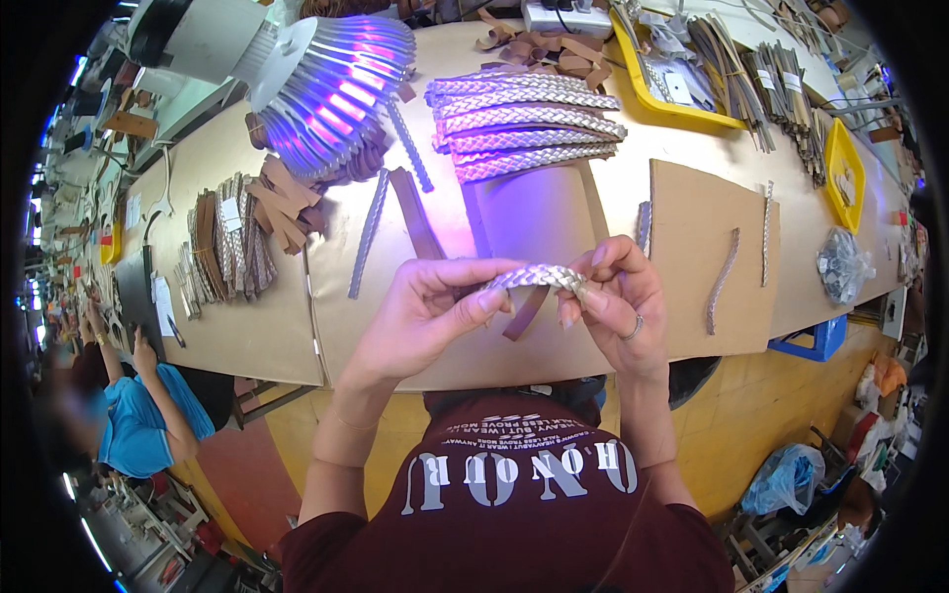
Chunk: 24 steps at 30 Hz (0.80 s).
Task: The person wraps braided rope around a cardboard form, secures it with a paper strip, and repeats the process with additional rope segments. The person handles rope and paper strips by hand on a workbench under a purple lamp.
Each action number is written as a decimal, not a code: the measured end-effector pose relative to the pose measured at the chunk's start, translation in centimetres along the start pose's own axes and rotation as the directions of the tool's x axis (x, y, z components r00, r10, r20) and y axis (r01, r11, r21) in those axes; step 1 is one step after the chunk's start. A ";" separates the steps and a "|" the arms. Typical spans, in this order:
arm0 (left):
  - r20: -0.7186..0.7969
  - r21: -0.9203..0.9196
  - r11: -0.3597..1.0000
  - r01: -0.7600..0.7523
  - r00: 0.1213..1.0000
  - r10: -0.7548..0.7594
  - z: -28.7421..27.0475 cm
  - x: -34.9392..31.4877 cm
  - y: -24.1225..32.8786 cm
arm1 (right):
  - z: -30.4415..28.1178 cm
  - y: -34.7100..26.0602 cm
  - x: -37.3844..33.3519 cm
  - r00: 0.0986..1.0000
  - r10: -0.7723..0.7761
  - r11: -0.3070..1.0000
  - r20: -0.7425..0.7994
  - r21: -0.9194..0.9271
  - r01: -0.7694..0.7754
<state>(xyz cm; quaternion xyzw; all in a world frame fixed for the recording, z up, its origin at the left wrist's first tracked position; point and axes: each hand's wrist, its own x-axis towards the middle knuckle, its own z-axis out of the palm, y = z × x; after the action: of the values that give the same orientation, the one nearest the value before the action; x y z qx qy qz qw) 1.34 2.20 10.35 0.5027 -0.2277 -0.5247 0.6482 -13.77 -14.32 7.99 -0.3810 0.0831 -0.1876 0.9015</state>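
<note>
A silvery braided strap (pixel 539 277) is stretched between my hands above the near part of the table, bowed slightly upward in the middle. My left hand (pixel 440 306) pinches its left end between thumb and fingers. At its right end, the fingertips of my right hand (pixel 623 301) are closed on it; a ring sits on one finger. Below the strap a brown flat strip (pixel 526 314) lies on the table, partly hidden. Beyond my hands, several braided straps (pixel 534 124) lie side by side on a brown support, lit purple and white.
A large finned lamp (pixel 331 94) hangs at the upper left. Bundled straps (pixel 232 237) and brown strips (pixel 287 203) lie left. A cardboard sheet (pixel 712 267) with loose braids is at right. Yellow trays (pixel 633 69) stand far right. A person in blue (pixel 148 420) sits at left.
</note>
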 end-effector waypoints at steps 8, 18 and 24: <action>-0.059 -0.101 0.994 -0.031 0.998 0.025 0.5 -0.1 -1.0 | 0.6 0.5 -0.2 0.996 0.079 0.997 -0.038 0.012 -0.078; -0.095 -0.101 0.982 -0.157 0.984 0.148 1.7 0.0 -1.1 | 0.4 1.2 -0.6 0.999 0.052 0.992 -0.003 -0.112 -0.052; 0.067 0.573 0.751 -0.328 0.932 0.357 1.1 -1.0 -0.2 | 0.4 0.4 -1.8 0.994 -0.111 0.955 -0.010 -0.277 0.104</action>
<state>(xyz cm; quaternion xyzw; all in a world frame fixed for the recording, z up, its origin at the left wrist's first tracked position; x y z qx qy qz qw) 0.02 2.64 10.79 0.6364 -0.4482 -0.2916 0.5560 -15.24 -13.07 8.05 -0.5045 0.0990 -0.2278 0.8269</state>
